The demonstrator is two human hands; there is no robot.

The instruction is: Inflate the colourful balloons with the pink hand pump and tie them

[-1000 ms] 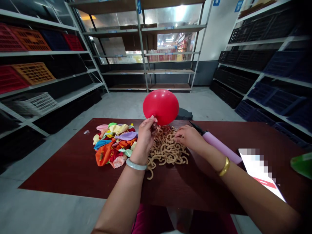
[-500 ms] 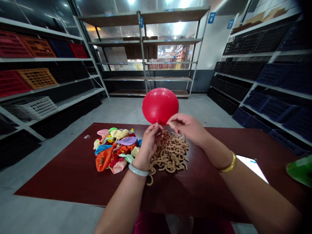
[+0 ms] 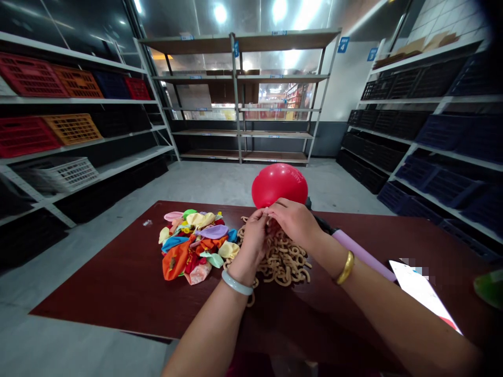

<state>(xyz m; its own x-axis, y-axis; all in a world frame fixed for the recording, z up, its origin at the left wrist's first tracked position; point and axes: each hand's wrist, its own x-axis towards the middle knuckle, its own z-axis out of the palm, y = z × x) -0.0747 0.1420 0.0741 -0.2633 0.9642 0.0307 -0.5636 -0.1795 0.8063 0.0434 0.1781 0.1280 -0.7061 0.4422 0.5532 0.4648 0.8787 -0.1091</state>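
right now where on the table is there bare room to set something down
Bare wood: left of the deflated balloon pile out to the table edge, along the near edge in front of it, and beyond the pink pump far right. Crowded middle: that pile, the tan clip heap, and the left hand and right hand at the red balloon.

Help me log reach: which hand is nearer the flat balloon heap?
Left. The left hand, pinching the red balloon, sits just right of the flat balloon heap; the right hand is farther right.

Red balloon (image 3: 280,184) neck hidden behind hands (image 3: 254,230) (image 3: 295,222); green object (image 3: 489,288) cut by edge.
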